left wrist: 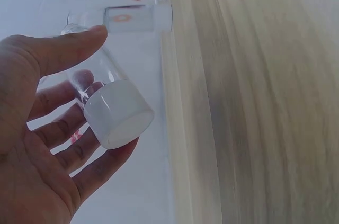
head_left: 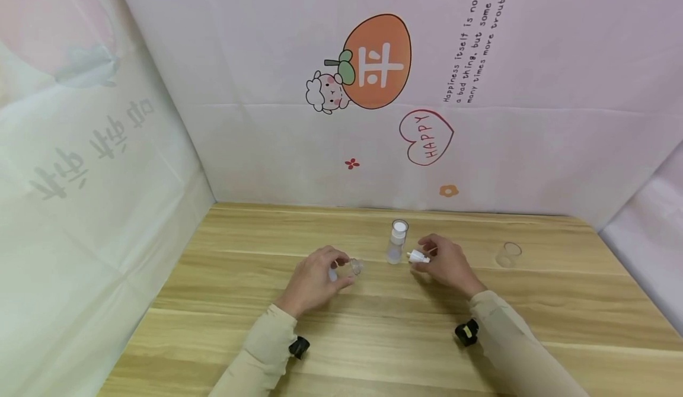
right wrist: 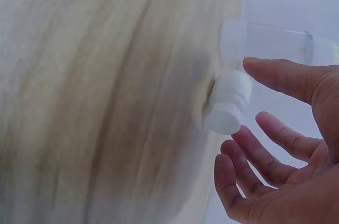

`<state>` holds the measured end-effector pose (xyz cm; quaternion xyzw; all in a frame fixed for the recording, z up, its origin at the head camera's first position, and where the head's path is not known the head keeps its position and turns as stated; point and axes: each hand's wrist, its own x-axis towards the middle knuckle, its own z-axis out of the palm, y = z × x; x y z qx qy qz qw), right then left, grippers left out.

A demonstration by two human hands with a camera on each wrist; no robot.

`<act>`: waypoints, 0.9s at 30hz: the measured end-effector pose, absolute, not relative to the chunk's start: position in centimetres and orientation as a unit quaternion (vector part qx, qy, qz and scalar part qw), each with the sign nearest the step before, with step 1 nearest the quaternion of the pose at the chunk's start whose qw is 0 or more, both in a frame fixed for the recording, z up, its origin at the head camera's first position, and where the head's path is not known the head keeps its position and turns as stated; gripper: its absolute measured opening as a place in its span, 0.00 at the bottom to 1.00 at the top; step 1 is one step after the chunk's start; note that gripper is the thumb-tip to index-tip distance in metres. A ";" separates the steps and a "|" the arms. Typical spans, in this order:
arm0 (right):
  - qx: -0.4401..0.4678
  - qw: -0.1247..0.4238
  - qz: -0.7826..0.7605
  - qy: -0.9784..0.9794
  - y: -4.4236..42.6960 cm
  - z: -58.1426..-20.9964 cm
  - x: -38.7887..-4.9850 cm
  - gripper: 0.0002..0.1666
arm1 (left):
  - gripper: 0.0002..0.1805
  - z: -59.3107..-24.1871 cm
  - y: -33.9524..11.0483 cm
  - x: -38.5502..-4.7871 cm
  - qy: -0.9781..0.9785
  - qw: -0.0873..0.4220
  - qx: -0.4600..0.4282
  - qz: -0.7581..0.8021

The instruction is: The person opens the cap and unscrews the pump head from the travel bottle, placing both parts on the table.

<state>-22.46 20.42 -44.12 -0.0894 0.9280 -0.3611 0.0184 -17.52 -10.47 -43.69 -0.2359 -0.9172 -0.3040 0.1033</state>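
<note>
My left hand [head_left: 318, 275] holds a small clear bottle with a white base [left wrist: 119, 115] between thumb and fingers, tilted above the table. Its open mouth points to the right in the head view. My right hand [head_left: 447, 263] is around a white pump head [head_left: 418, 257] that lies low at the tabletop. In the right wrist view the thumb is close over the pump head and the fingers are loosely bent and spread; firm contact cannot be made out. Between the hands stands a clear bottle with white parts [head_left: 396, 243], upright.
A clear empty-looking cap or cup [head_left: 508, 255] stands right of my right hand on the wooden table [head_left: 373, 338]. A printed white cloth [head_left: 277, 148] rises behind the table's back edge, with more cloth at both sides. Black straps [head_left: 299, 347] show at the wrists.
</note>
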 end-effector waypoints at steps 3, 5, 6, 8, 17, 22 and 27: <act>-0.084 0.019 -0.364 0.927 20.5 -43.7 -22.2 0.33 | 0.18 -43.7 -11.0 -17.9 -0.915 0.105 -0.223 -0.320; -0.083 0.018 -0.365 0.927 20.6 -43.5 -22.1 0.32 | 0.18 -43.7 -11.4 -18.0 -0.914 0.102 -0.210 -0.332; -0.083 0.016 -0.366 0.927 20.6 -43.4 -22.0 0.32 | 0.18 -43.7 -11.6 -18.1 -0.913 0.100 -0.202 -0.340; -0.084 0.015 -0.367 0.926 20.6 -43.3 -21.7 0.33 | 0.18 -43.8 -12.0 -18.3 -0.910 0.099 -0.191 -0.355; -0.104 -0.014 -0.369 0.924 20.4 -42.4 -20.4 0.31 | 0.19 -43.9 -13.8 -19.3 -0.896 0.102 -0.150 -0.405; -0.112 -0.027 -0.370 0.922 20.1 -42.1 -19.7 0.28 | 0.21 -43.8 -14.8 -19.6 -0.886 0.082 -0.117 -0.441; -0.122 -0.036 -0.378 0.917 19.9 -41.9 -19.2 0.25 | 0.21 -44.2 -15.8 -20.3 -0.875 0.089 -0.084 -0.469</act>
